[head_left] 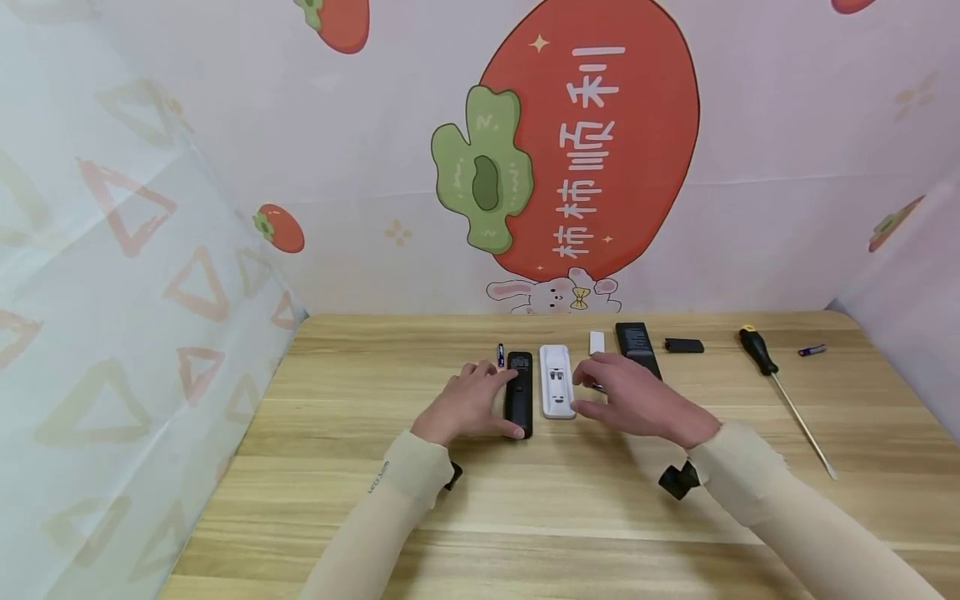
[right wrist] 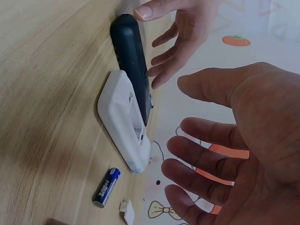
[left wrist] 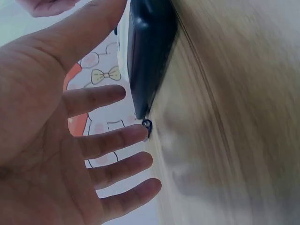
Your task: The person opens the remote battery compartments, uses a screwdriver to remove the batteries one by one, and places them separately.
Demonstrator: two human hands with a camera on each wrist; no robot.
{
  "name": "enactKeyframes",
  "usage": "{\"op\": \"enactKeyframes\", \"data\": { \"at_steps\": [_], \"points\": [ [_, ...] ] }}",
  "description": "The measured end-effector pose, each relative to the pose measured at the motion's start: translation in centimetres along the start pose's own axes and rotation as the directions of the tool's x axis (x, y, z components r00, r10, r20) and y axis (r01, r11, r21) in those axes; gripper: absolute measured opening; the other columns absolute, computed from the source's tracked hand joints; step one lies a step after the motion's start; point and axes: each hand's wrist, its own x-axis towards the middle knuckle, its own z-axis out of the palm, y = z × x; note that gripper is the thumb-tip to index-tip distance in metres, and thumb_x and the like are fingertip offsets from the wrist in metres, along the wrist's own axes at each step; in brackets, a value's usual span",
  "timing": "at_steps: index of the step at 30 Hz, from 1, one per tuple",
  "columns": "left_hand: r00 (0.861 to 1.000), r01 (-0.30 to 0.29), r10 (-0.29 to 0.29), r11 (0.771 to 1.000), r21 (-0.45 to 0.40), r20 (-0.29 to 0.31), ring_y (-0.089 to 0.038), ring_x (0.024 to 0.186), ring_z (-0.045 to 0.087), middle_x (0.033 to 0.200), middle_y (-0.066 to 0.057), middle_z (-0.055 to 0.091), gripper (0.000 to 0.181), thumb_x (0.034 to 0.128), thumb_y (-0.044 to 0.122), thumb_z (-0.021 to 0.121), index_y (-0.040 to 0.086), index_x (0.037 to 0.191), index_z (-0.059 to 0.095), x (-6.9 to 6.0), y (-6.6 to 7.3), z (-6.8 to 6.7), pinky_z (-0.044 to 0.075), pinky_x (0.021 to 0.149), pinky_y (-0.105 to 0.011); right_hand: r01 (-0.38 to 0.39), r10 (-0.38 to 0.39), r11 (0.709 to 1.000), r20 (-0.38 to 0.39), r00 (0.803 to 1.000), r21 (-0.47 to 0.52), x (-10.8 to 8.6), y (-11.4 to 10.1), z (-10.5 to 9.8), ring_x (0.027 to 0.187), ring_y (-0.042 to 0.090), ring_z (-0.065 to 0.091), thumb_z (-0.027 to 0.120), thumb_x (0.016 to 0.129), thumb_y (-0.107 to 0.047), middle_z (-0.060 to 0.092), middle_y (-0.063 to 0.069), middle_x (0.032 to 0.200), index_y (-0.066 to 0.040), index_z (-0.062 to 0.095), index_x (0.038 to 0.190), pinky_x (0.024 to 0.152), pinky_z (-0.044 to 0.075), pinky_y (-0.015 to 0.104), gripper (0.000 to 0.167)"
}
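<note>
A black remote control (head_left: 518,400) lies face down on the wooden table. My left hand (head_left: 474,402) spreads over its left side, fingers loosely extended; the thumb is at the near end, and whether it touches cannot be told. Beside that remote lies a white remote control (head_left: 556,408), its battery compartment uncovered. My right hand (head_left: 633,396) hovers at the white remote's right side, fingers apart and holding nothing, as the right wrist view shows. A blue battery (right wrist: 107,187) rests on the table near the white remote, mostly hidden by the right hand in the head view.
Farther back lie a small white cover (head_left: 597,342), a second black remote (head_left: 636,343) and a black cover (head_left: 684,345). To the right are a screwdriver (head_left: 759,352) and a battery (head_left: 812,350). Another battery (head_left: 501,356) stands out left of the first remote. A printed cloth hangs behind the table.
</note>
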Motion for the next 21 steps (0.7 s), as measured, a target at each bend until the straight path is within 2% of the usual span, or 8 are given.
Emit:
{"op": "enactKeyframes", "data": {
  "at_steps": [8, 15, 21],
  "points": [
    [1.000, 0.024, -0.023, 0.998, -0.052, 0.017, -0.036, 0.139, 0.040, 0.152, -0.015, 0.045, 0.088, 0.0795, 0.055, 0.083, 0.022, 0.153, 0.048, -0.1, -0.6, 0.1, 0.033, 0.112, -0.058, 0.001, -0.002, 0.998, 0.015, 1.000, 0.060, 1.2, -0.9, 0.5, 0.097, 0.025, 0.062, 0.079, 0.090, -0.030, 0.066, 0.007, 0.105, -0.007, 0.070, 0.112, 0.085, 0.053, 0.041, 0.032],
    [1.000, 0.017, -0.016, 0.998, -0.067, 0.004, -0.033, 0.133, 0.045, 0.146, -0.014, 0.050, 0.089, 0.0779, 0.054, 0.084, 0.021, 0.152, 0.049, -0.2, -0.7, 0.1, 0.040, 0.108, -0.053, 0.002, -0.007, 0.995, 0.052, 0.999, 0.099, 2.5, -1.7, 1.5, 0.095, 0.025, 0.060, 0.081, 0.088, -0.030, 0.065, 0.006, 0.103, -0.008, 0.071, 0.110, 0.084, 0.052, 0.039, 0.033],
    [1.000, 0.009, -0.009, 0.998, -0.061, 0.000, -0.030, 0.127, 0.048, 0.141, -0.012, 0.052, 0.090, 0.0760, 0.053, 0.086, 0.021, 0.152, 0.049, 0.0, -0.8, 0.2, 0.044, 0.104, -0.049, 0.015, -0.022, 0.996, 0.077, 0.997, 0.085, 3.7, -2.2, 2.3, 0.089, 0.019, 0.054, 0.084, 0.085, -0.032, 0.062, 0.006, 0.103, -0.008, 0.072, 0.109, 0.079, 0.050, 0.036, 0.035]
  ]
}}
